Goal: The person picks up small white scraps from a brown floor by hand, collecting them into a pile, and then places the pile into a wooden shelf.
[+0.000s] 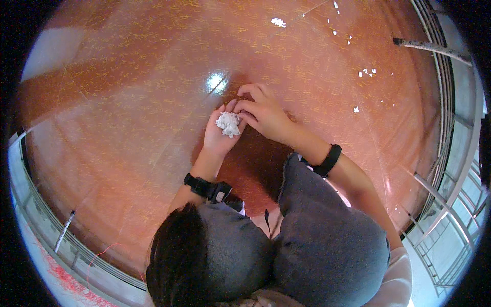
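Note:
A small heap of white scraps, perhaps torn paper, [229, 124] lies on the upturned palm of my left hand [219, 134]. My right hand [264, 111] is palm down beside it, its thumb and fingertips at the right edge of the heap and over the fingers of the left hand. Its fingers are curled and apart; whether a scrap is between them cannot be told. Both hands are above a glossy reddish-brown floor [161, 99], in front of my bent knees. Each wrist wears a black band.
White scraps [278, 22] lie on the floor at the top, with more [367, 72] scattered to the right. Metal frames with legs stand along the right side [437, 48] and the lower left [64, 230]. Red strands [76, 286] lie at the lower left edge.

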Available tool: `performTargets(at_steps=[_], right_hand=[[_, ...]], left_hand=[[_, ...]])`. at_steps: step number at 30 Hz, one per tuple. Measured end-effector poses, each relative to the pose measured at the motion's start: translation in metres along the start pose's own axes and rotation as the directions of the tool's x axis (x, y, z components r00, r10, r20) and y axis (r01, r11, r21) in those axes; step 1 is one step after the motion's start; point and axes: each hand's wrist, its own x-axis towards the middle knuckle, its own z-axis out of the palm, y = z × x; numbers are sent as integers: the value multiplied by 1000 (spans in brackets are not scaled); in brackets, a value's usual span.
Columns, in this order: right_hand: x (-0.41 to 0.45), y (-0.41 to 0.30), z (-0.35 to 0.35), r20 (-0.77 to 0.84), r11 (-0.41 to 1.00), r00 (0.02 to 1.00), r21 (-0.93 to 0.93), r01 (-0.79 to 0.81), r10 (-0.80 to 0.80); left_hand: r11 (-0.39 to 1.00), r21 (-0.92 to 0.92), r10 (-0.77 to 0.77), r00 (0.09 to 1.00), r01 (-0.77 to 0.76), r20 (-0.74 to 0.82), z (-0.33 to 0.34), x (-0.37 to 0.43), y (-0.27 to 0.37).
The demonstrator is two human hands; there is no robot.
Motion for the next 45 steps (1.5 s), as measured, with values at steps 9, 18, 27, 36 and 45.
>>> performTargets(at_steps=[9, 18, 27, 36, 45], right_hand=[[20, 98, -45, -278, 926, 912, -141, -349, 301], [105, 142, -74, -95, 761, 961, -593, -263, 258], [81, 109, -58, -18, 962, 962, 21, -273, 273], [49, 40, -57, 42, 995, 995, 50, 90, -92], [48, 82, -57, 95, 818, 941, 472, -330, 325]], left_hand=[[996, -44, 63, 985, -71, -160, 3, 2, 3], [996, -61, 57, 975, -72, -215, 23, 9, 8], [994, 106, 21, 996, -12, -85, 37, 55, 20], [942, 334, 72, 985, -16, -157, 72, 78, 5], [981, 164, 108, 993, -99, -48, 57, 90, 19]])
